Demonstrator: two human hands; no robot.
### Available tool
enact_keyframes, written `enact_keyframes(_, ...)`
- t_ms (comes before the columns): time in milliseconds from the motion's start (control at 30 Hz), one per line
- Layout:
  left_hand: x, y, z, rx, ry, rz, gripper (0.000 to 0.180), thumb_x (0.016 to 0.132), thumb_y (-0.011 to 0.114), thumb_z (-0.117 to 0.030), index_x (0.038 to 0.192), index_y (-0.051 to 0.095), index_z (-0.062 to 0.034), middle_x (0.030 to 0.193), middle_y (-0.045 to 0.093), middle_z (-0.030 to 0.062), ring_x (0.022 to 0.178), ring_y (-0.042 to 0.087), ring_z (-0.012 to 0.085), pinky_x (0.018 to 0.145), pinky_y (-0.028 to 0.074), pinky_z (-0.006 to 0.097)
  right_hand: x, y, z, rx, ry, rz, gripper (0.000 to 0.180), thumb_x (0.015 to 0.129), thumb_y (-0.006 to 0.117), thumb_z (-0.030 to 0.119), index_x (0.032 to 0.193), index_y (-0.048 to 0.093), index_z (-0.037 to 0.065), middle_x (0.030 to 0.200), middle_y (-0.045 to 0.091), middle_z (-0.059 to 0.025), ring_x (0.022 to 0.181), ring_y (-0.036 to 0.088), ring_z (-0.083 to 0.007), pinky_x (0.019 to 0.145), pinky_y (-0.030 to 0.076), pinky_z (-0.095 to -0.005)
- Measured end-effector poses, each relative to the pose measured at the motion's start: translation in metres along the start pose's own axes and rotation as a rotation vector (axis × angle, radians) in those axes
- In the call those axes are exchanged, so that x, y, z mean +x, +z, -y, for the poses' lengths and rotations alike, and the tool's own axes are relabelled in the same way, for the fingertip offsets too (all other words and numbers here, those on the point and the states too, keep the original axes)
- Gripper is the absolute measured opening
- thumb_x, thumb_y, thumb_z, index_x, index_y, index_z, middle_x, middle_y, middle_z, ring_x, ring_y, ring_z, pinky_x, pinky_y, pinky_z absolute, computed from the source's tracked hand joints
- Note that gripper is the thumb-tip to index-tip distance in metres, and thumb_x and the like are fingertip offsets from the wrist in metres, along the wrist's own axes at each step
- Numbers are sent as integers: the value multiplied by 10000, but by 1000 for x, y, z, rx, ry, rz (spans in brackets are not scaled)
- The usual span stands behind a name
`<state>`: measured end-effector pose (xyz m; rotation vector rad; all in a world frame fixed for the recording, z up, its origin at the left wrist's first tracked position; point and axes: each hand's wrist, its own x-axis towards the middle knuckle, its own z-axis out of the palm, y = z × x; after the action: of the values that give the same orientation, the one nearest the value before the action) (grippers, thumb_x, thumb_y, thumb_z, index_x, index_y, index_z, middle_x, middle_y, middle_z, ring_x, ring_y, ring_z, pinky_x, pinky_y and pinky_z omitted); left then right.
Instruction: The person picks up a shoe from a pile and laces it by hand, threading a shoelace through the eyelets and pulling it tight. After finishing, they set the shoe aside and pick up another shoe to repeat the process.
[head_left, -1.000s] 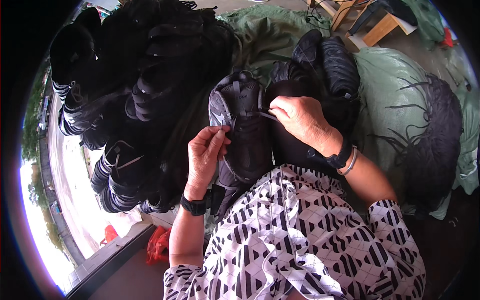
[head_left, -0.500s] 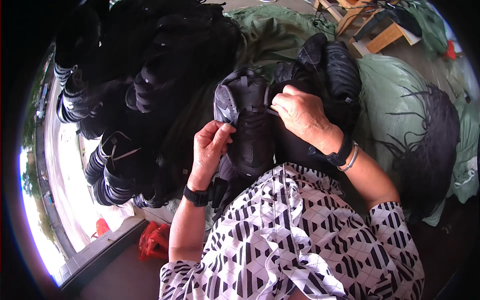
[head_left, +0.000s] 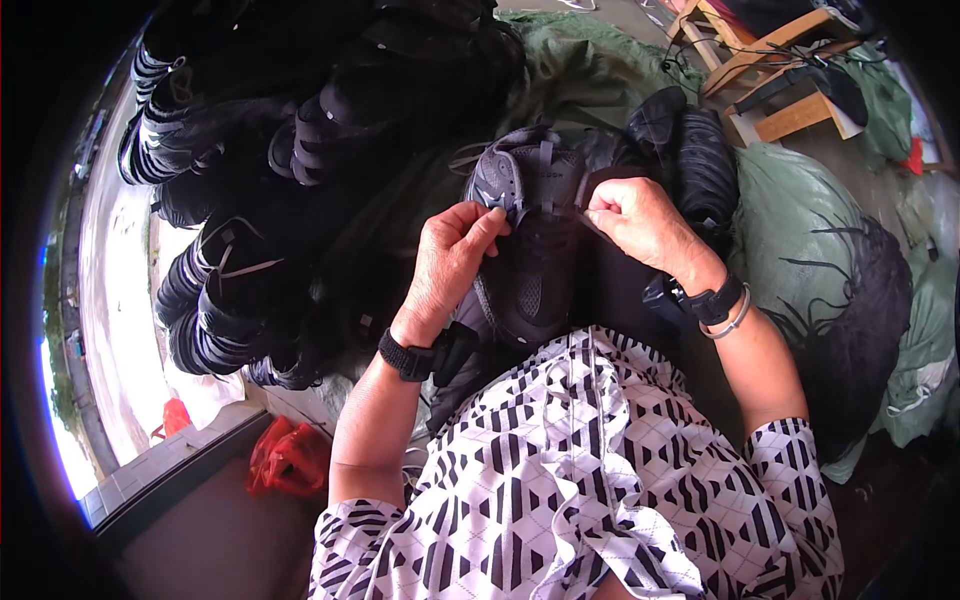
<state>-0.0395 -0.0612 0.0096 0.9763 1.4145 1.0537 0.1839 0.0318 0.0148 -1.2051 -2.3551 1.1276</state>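
Note:
A black lace-up shoe (head_left: 530,285) lies on my lap, toe toward me, with its tongue raised at the far end. On its left side, my left hand (head_left: 450,255) is closed in a pinch of thumb and forefinger by the eyelets, on what looks like the dark shoelace. My right hand (head_left: 645,225) pinches the shoelace at the opposite side of the opening. The lace itself is thin and hard to see against the dark upper. Both wrists carry black bands.
Heaps of black shoes (head_left: 390,90) are piled at the left, with nested stacks (head_left: 205,320) nearer me. More stacked shoes (head_left: 705,165) stand beyond my right hand. Green sacking (head_left: 790,200) bears a bundle of dark laces (head_left: 865,300). Wooden stools (head_left: 790,115) and a red plastic bag (head_left: 288,455) are farther off.
Both hands and the shoe appear farther right in view, partly because the whole view has shifted. My left hand has moved up along the shoe; my right hand has drawn outward.

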Motion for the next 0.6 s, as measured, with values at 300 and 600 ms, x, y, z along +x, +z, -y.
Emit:
enact_keyframes(300, 13, 8, -5, 38, -46, -54, 248, 871, 580, -217, 783, 637, 8, 677, 592, -4, 608, 495, 57, 580, 414, 224, -6, 13, 1, -294, -279, -241, 79, 803, 587, 68, 772, 597, -3, 685, 595, -155, 611, 581, -298, 574, 455, -352)
enact_keyframes(600, 20, 14, -24, 872, 367, -133, 154, 812, 617, -182, 782, 591, -33, 720, 610, 83, 657, 599, 241, 596, 459, 335, -2, 6, -6, -142, -232, -69, 62, 806, 568, 56, 827, 596, 6, 765, 606, -170, 767, 607, -356, 655, 480, -403)
